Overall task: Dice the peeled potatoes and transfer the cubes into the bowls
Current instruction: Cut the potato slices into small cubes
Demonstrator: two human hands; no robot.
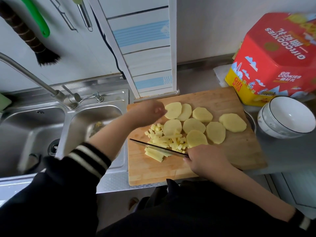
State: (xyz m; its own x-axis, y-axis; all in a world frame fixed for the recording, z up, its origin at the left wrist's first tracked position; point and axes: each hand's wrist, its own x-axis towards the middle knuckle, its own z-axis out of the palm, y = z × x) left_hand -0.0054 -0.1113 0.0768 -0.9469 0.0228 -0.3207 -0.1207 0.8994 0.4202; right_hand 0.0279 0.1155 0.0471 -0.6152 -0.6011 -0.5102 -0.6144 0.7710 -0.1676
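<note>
While only the head view is supplied, it covers the whole work area. On the counter a wooden cutting board (222, 103) lies just beside the steel sink (34, 127), which sits off its left edge.

Potato slices (215, 132), eight flat rounds, are spread in two overlapping rows from the board's far-left area across to its right edge. Near the board's middle, toward the left, lies a heap of potato cubes (160, 135), and a short bundle of potato sticks (154, 153) lies on its near side, touching the blade.

The right hand (205, 159) is wrapped round the handle of a knife (153, 147); the blade points left across the sticks, its edge down at the board. The handle itself is hidden inside the fist.

The left hand (148, 113) is above the board's far-left corner, just beside the farthest-left slice. It is motion-blurred, so I cannot tell whether the fingers are spread or curled, or whether they touch the slice.

Off the board's right edge stand stacked white bowls (283, 117), the top one holding no potato. A red and yellow cookie tin (277, 57) stands behind them, touching the board's far-right corner. A faucet (34, 79) reaches over the sink, and a brush (25, 33) hangs on the wall above.
</note>
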